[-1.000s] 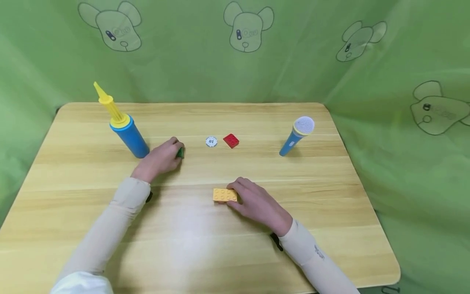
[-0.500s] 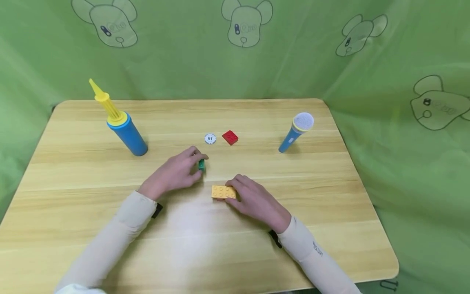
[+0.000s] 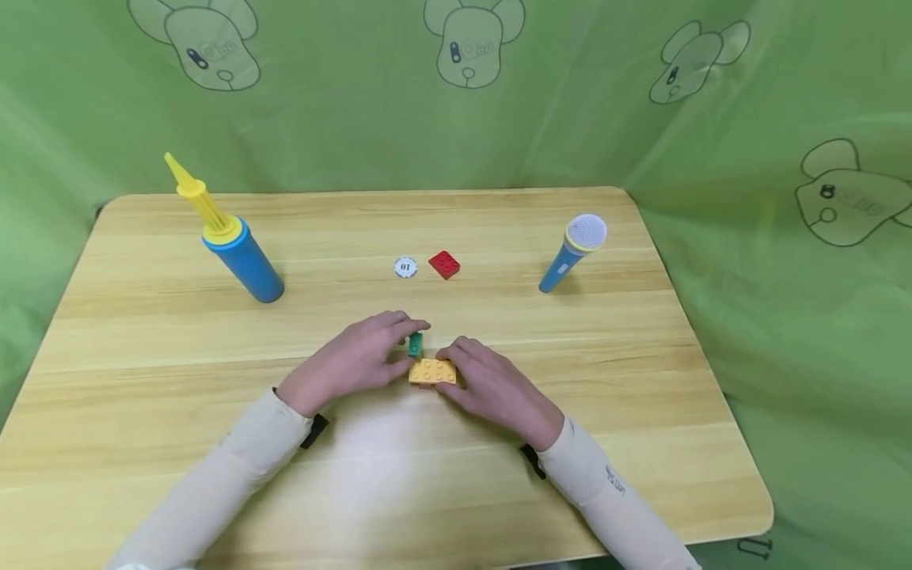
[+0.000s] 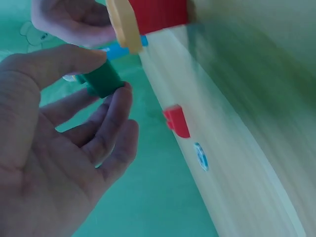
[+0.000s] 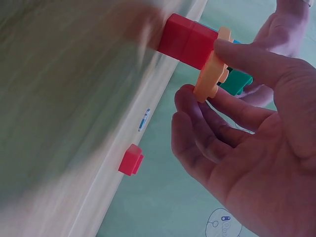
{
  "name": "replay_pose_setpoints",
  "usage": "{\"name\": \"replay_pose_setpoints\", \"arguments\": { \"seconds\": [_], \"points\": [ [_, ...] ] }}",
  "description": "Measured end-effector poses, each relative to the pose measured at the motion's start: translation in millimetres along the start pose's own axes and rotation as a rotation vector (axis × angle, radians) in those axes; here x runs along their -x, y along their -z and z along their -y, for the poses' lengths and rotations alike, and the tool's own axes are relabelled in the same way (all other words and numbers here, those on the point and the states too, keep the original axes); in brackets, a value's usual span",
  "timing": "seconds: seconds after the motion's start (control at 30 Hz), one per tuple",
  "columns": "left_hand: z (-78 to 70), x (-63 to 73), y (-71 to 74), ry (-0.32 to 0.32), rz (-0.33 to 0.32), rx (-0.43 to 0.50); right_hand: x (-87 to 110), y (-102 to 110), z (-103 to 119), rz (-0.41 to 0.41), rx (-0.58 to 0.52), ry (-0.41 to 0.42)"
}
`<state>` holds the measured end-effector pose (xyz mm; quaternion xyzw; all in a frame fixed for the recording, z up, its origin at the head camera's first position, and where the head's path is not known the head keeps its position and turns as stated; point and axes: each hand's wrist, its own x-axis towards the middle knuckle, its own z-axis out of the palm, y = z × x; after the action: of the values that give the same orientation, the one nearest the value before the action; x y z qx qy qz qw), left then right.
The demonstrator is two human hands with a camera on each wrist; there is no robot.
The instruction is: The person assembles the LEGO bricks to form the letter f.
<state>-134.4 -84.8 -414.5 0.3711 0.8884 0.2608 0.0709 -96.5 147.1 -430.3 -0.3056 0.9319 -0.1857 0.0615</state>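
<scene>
Green brick (image 3: 415, 344) is in a narrow pinch in the left hand's (image 3: 366, 356) fingers (image 4: 113, 116), studs up, at the middle of the head view. Right hand (image 3: 499, 396) grips the yellow brick (image 3: 432, 371) by its right end, also a narrow pinch, leaving the left-end studs exposed. Green is at yellow's upper-left corner in that view; can't confirm contact. Red block (image 5: 187, 40) is under yellow, clear in both wrist views; whether it bears on the tabletop (image 3: 499, 507) isn't certain.

Step in hand reads as bringing green over yellow's exposed studs. To do it well: square green to the stud rows first, since it's turned crosswise to yellow's long side. Hold it level, left fingertips clear of the underside. Let the right hand only brace; pressing off-centre could tip the stack. Then push straight down over the red, evenly, no twisting.

Further out: chip (image 3: 405, 267) and loose red brick (image 3: 445, 265) just above centre frame, out of the way. Pump (image 3: 245, 261) left, microphone (image 3: 572, 252) right, both upright and well apart from the hands. No clearance issue.
</scene>
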Motion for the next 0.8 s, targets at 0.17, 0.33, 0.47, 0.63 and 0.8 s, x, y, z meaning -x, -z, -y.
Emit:
{"name": "replay_pose_setpoints", "arguments": {
  "seconds": [0.17,0.33,0.47,0.63,0.8],
  "points": [
    [-10.0,0.9,-2.2,0.000,0.001,-0.014,-0.9,0.7,0.0,0.008,-0.015,-0.009],
    [-14.2,1.4,-6.8,-0.006,0.008,-0.008,-1.5,-0.1,-1.4,0.018,-0.032,-0.005],
    [-15.0,1.1,-10.9,-0.014,0.015,-0.004,-1.4,-0.8,-2.4,0.015,-0.045,-0.001],
    [-16.2,0.6,-13.5,-0.010,0.020,-0.014,-1.3,-1.4,-3.2,-0.002,-0.053,0.013],
    [-17.3,0.5,-16.3,-0.012,0.019,-0.022,0.3,-3.7,-4.3,-0.017,-0.055,0.029]
  ]
}}
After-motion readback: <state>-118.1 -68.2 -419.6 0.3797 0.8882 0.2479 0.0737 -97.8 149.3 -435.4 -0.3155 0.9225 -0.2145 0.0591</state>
